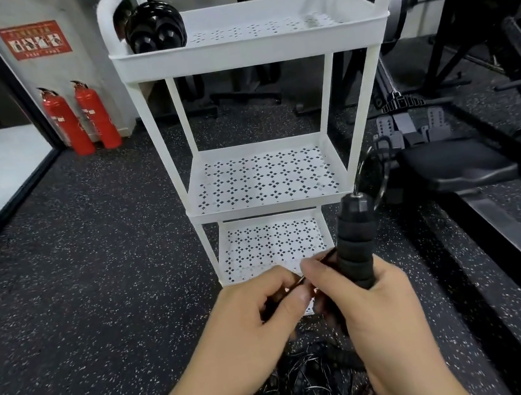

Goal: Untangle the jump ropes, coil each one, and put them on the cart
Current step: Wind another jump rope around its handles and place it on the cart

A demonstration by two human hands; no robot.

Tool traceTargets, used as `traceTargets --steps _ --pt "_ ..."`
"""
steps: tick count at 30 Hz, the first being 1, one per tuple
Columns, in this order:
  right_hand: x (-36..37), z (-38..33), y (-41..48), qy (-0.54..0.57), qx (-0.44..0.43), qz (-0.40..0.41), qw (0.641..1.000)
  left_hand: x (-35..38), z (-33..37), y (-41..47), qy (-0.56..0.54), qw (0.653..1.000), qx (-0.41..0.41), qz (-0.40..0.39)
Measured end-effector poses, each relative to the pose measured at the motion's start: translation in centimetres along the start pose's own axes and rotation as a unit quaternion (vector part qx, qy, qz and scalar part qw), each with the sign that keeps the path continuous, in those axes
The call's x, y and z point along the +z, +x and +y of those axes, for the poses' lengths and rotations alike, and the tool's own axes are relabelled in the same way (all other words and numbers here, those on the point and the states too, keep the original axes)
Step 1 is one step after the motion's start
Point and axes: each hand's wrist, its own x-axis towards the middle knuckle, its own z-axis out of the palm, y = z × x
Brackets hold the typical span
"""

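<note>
Head view, nearest first: a tangle of jump ropes [307,394] lies on the speckled floor [78,299] directly under the wrists, its thin dark cords crossing in a heap that runs out of the bottom of the picture. Above it both hands are busy. The right hand [379,308] is wrapped round the lower end of a black foam handle [355,239], whose long axis stands nearly upright, leaning a little to the right at the top. From that top a cord arcs up and to the right, then drops back down. The left hand [259,316] pinches a thin cord [301,279] between thumb and fingertips, just beside the right thumb; whether that stretch belongs to the same rope cannot be told.

Straight ahead, just beyond the hands, stands the white three-tier cart [246,48]. Its bottom tier sits close behind the fingers, so the next move, as I judge it, is forward and up, with the right hand nearer to the right post. On the top tier a black bundle [153,24], possibly a coiled rope, sits against the left loop grip; bare perforated tray shows to its right, and on the two tiers below.

A rowing machine [456,169] crowds the right side near the looping cord. Two fire extinguishers [82,120] stand well apart at the far left wall.
</note>
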Motion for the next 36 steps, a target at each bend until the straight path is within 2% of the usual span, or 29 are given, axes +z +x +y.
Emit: traceTargets --steps 4,8,11,14,18,22,25,30,33,36 --pt "-1.1 -1.8 0.3 0.022 -0.05 0.012 0.998 0.5 -1.4 -0.1 0.005 0.995 -0.052 -0.079" --pt "-3.0 -3.7 0.9 0.122 -0.083 0.071 0.987 0.2 -2.3 -0.1 0.013 0.985 -0.102 -0.14" --pt "-3.8 -4.1 1.4 0.184 -0.078 0.089 0.976 -0.6 -1.9 0.1 -0.021 0.994 -0.087 -0.06" --pt "-3.4 -3.4 1.4 0.201 -0.033 0.054 0.977 -0.7 -0.9 0.4 -0.079 0.996 -0.029 0.04" --pt "-1.5 -1.4 0.8 0.069 0.034 -0.023 0.997 0.5 0.2 0.4 -0.077 0.993 0.044 0.077" --pt "-0.7 0.2 0.7 -0.068 -0.017 -0.021 0.997 0.9 0.5 0.3 -0.021 0.995 0.061 0.071" --pt "-0.7 0.4 0.9 -0.084 -0.049 0.004 0.995 1.3 0.3 0.2 -0.026 0.999 0.013 0.034" --pt "-1.0 -1.0 0.6 0.001 -0.069 0.013 0.998 2.1 -0.2 0.4 -0.022 0.997 -0.055 -0.051" --pt "-2.5 -2.8 1.1 0.074 -0.092 0.054 0.992 1.8 -0.9 0.4 0.012 0.992 -0.086 -0.093" --pt "-3.9 -3.8 1.9 0.166 -0.098 0.083 0.978 0.8 -1.1 0.3 0.011 0.994 -0.069 -0.082"
